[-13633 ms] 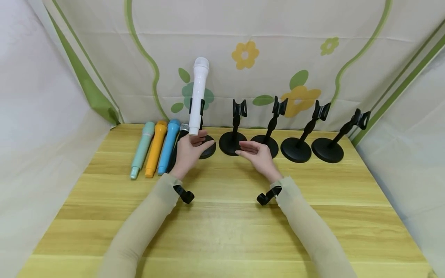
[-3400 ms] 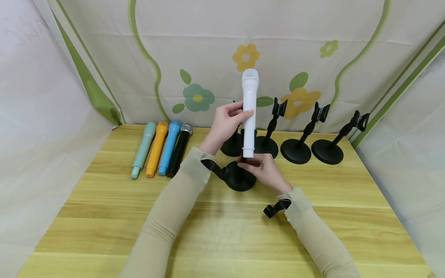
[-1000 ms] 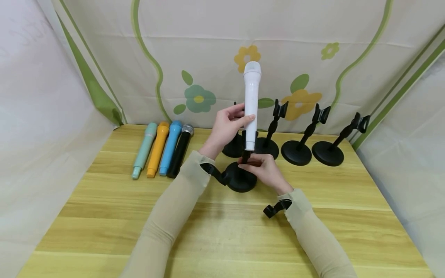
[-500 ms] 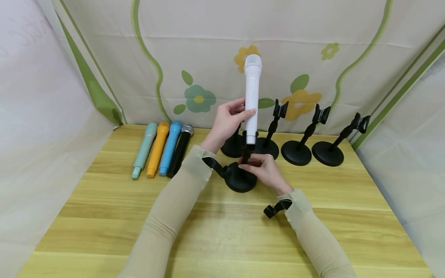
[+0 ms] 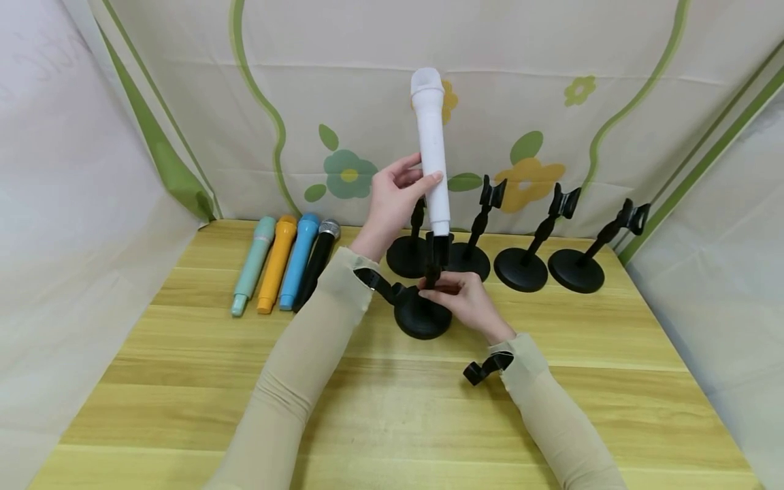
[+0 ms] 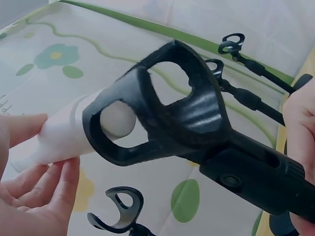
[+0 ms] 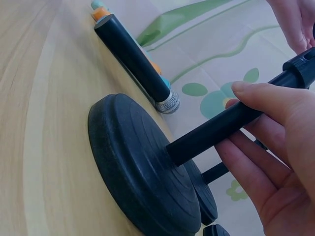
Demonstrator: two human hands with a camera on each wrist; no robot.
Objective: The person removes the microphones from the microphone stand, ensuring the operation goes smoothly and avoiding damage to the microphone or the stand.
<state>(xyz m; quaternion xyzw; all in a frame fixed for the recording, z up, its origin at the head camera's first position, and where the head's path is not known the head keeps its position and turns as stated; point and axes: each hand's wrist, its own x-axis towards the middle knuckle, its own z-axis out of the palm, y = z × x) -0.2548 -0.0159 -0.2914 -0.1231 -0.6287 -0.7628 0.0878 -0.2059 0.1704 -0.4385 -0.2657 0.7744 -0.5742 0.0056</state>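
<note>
My left hand [image 5: 390, 207] pinches a white microphone [image 5: 432, 146] by its lower body, thumb in front. Its bottom end is just above the clip of a black desk microphone stand [image 5: 422, 318]. In the left wrist view the forked clip [image 6: 206, 118] stands in front of the microphone's tail [image 6: 118, 119]; whether they touch I cannot tell. My right hand [image 5: 468, 299] grips the stand's pole low down, and the right wrist view shows thumb and fingers around the pole [image 7: 216, 129]. The round base rests on the wooden table.
Mint [image 5: 252, 267], orange [image 5: 277, 264], blue [image 5: 299, 261] and black [image 5: 317, 265] microphones lie side by side at the left. Several black stands line the table's back edge, such as the far right stand [image 5: 577, 271]. A flowered cloth [image 5: 380, 41] hangs behind.
Earlier the white microphone sat in the leftmost stand; that stand now stands front and centre. Over the last second, the left hand raised the microphone, whose top tilts left. The right hand stays put.
</note>
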